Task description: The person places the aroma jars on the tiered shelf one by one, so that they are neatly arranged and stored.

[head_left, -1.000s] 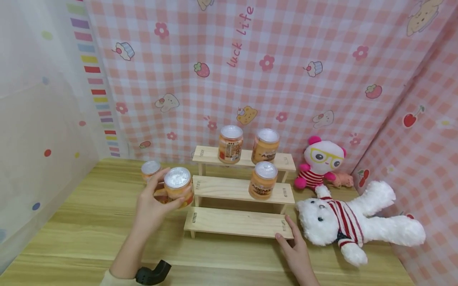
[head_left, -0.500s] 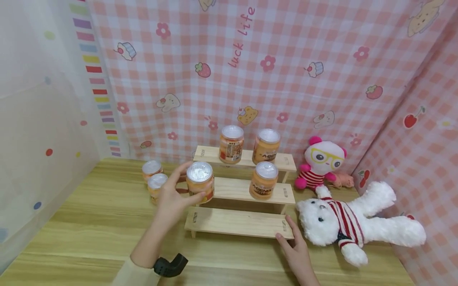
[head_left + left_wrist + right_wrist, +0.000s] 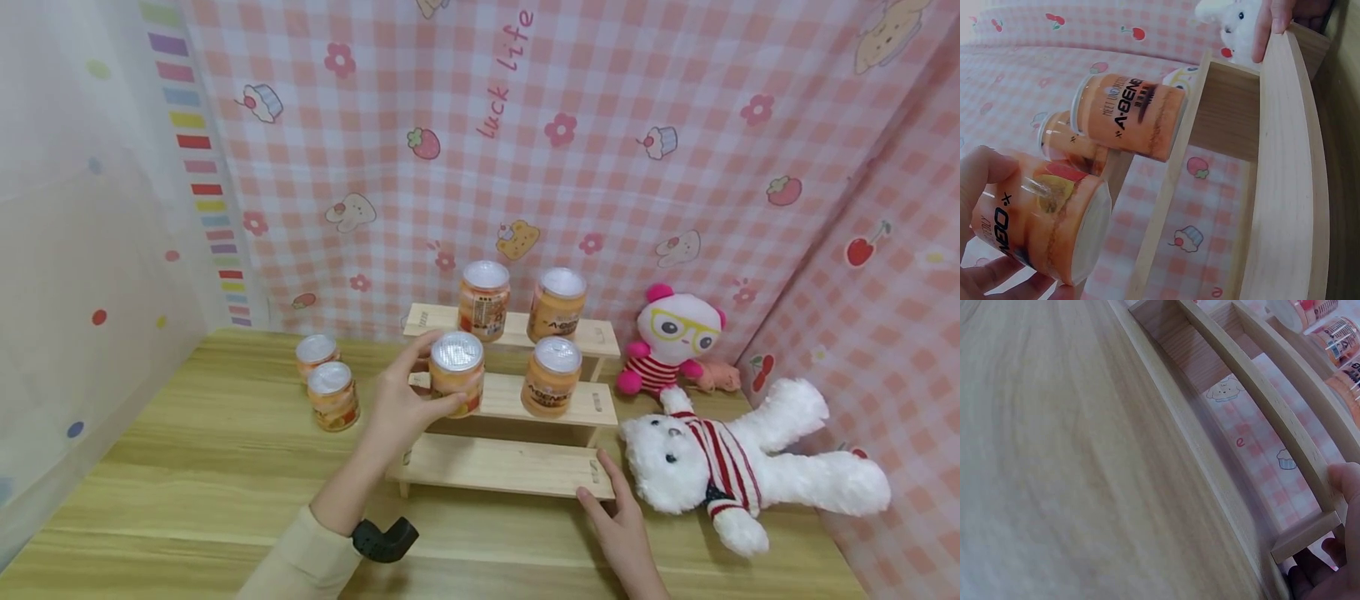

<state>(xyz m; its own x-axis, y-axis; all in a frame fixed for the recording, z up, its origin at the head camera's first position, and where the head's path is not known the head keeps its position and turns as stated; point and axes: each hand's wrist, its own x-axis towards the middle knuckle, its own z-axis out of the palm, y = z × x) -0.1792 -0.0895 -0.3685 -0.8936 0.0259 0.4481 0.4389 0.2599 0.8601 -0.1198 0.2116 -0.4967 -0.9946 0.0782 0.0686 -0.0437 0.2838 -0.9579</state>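
Observation:
My left hand (image 3: 401, 404) grips an orange-labelled can (image 3: 457, 377) with a silvery lid, thumb on the near side. It is held upright over the left half of the middle step of a three-step wooden shelf (image 3: 502, 462). In the left wrist view, the held can's pale base (image 3: 1094, 234) shows, apart from the board. At the right end of the bottom step, my right hand (image 3: 618, 529) holds the board; the right wrist view shows the thumb (image 3: 1344, 478) on its edge and fingers curled beneath. Another can (image 3: 552, 379) stands on the middle step's right side.
Two cans, one at the left (image 3: 486, 302) and one at the right (image 3: 557, 307), stand on the top step. A pair of cans (image 3: 333, 398) sits on the table left of the shelf. To the right are a white plush bear (image 3: 720, 467) and a pink panda plush (image 3: 667, 342).
My left hand has carried the can rightward from beside the shelf to over its middle step. Two cans on the table are now uncovered. My right hand has stayed in place.

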